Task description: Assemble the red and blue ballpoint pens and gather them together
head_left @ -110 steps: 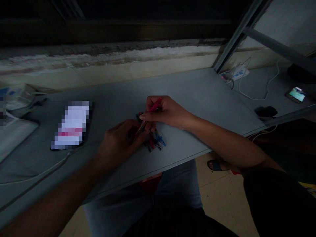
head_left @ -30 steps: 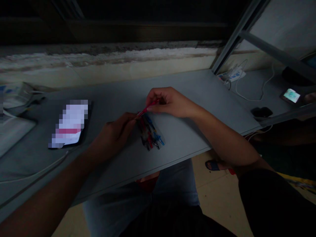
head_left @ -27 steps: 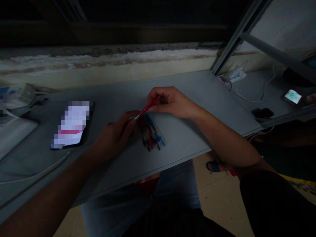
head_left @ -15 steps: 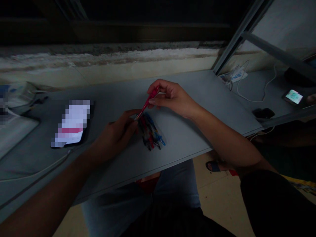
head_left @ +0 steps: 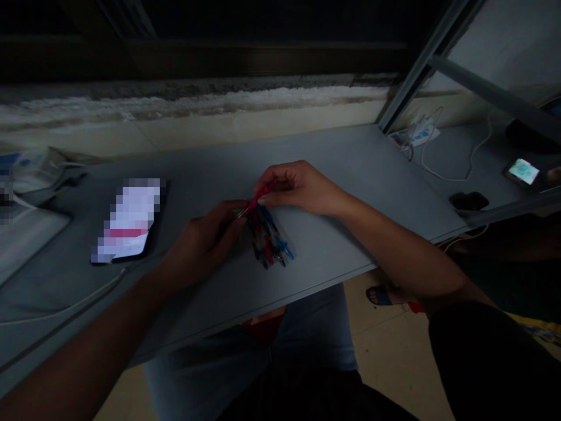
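A red pen [head_left: 258, 197] is held slanted above the grey desk, between both hands. My right hand [head_left: 293, 184] is closed on its upper, red end, with thumb and fingers pinched together. My left hand [head_left: 214, 231] pinches the lower, pale end near the tip. Just beneath and beside my fingertips lies a bunch of several pens [head_left: 269, 240] in black, red and blue, side by side on the desk. Their upper ends are partly hidden by my hands. Dim light blurs the finer details.
A lit phone [head_left: 129, 219] lies to the left, near a white cable [head_left: 79, 304]. A power strip [head_left: 416, 137], a dark mouse-like object [head_left: 468, 202] and a second lit phone [head_left: 523, 171] are beyond the metal frame [head_left: 482, 85]. Another person's sandalled foot [head_left: 379, 295] shows below.
My right hand has come down and slightly left with the red pen, which now lies at a flatter slant. My left hand has barely moved. The pens on the desk stay put.
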The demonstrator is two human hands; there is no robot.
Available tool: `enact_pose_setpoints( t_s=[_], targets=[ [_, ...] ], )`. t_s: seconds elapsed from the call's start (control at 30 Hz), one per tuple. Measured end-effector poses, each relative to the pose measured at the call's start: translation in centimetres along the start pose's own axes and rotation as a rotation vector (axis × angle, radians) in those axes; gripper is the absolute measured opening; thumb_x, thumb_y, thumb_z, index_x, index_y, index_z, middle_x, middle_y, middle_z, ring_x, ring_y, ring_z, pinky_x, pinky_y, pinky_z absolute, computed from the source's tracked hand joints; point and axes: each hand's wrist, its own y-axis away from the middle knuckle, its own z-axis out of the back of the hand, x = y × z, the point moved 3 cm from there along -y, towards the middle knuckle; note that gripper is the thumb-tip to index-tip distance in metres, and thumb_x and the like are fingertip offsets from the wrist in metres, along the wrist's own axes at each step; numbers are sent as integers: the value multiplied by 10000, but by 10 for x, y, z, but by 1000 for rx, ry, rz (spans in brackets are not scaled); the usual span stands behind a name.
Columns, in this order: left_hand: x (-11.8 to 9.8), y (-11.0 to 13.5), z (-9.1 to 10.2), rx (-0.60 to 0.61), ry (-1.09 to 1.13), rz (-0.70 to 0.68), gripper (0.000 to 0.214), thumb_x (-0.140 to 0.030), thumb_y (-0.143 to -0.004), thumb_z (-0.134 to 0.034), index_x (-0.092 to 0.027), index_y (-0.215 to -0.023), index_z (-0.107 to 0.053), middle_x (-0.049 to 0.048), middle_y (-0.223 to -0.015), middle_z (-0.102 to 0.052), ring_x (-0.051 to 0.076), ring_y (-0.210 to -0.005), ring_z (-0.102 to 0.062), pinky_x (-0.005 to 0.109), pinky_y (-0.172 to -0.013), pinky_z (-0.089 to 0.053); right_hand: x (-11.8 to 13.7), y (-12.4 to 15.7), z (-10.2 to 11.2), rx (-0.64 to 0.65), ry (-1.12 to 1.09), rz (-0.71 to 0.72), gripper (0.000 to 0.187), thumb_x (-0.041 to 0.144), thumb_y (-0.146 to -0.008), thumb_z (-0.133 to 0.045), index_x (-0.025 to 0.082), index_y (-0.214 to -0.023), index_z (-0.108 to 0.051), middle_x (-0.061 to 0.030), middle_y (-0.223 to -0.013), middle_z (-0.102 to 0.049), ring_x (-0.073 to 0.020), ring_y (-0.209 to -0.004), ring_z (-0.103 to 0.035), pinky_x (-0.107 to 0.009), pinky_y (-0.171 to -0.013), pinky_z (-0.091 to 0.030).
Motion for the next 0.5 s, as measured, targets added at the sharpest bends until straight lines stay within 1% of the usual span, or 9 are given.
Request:
enact_pose_setpoints(
  t_s=[0.1,0.2,0.23,0.27,0.33,0.37,0.43,0.47,0.5],
  targets=[
    [0,1,0,1,-9,8,467,-504,-1136,-479,-196,-1452,-631,14,-837,-760,181,-668,-684,256,-629,-505,8,4,-3,-45,162,-73,428,544,-903,-874,145,-868,-723,2,-761,-727,-106,-679,-642,-241,-684,-509],
    [0,1,-1,-13,-8,13,467,-511,-1126,-503,-200,-1447,-640,8,-837,-765,162,-621,-649,247,-601,-479,16,10,-2,-74,388,-178,624,656,-1034,-692,163,-658,-623,29,-567,-587,-90,-560,-573,-240,-626,-436],
    [0,1,0,-25,-7,15,463,-509,-1121,-512,-199,-1435,-650,5,-829,-761,159,-610,-641,247,-595,-473,18,11,-1,-59,414,-183,601,636,-1055,-671,163,-686,-633,35,-559,-581,-87,-550,-564,-237,-620,-426],
    [0,1,0,-40,-8,18,457,-504,-1116,-520,-194,-1423,-658,3,-823,-756,156,-604,-635,247,-590,-469,19,11,1,-42,404,-165,514,593,-1053,-695,163,-772,-663,42,-580,-602,-85,-545,-561,-231,-608,-418],
    [0,1,2,-74,-8,25,458,-495,-1113,-522,-181,-1415,-663,0,-812,-743,155,-604,-630,249,-588,-467,20,10,6,-16,303,-86,311,457,-978,-814,181,-1019,-676,49,-722,-697,-81,-567,-585,-215,-587,-426],
    [0,1,3,-87,-7,28,463,-496,-1114,-516,-175,-1415,-663,-1,-806,-736,156,-606,-630,251,-589,-469,20,9,8,-2,243,-39,328,394,-925,-863,190,-1082,-660,42,-803,-729,-82,-598,-603,-209,-591,-442],
    [0,0,4,-82,-4,28,479,-509,-1118,-510,-166,-1414,-667,3,-808,-738,163,-622,-644,258,-604,-484,19,8,10,25,186,-2,324,357,-902,-870,185,-1068,-651,26,-852,-742,-90,-638,-623,-211,-600,-468],
    [0,0,4,-67,-5,26,484,-516,-1116,-511,-166,-1405,-679,12,-826,-755,171,-643,-666,263,-620,-497,19,8,11,27,208,-19,279,385,-943,-832,176,-998,-655,23,-804,-728,-92,-629,-618,-215,-601,-468],
    [0,0,3,-48,-11,26,484,-522,-1113,-514,-168,-1388,-698,26,-857,-778,180,-668,-691,268,-638,-510,18,8,11,19,256,-54,299,428,-1003,-768,169,-910,-651,24,-726,-697,-92,-602,-602,-220,-598,-458]
  ],
)
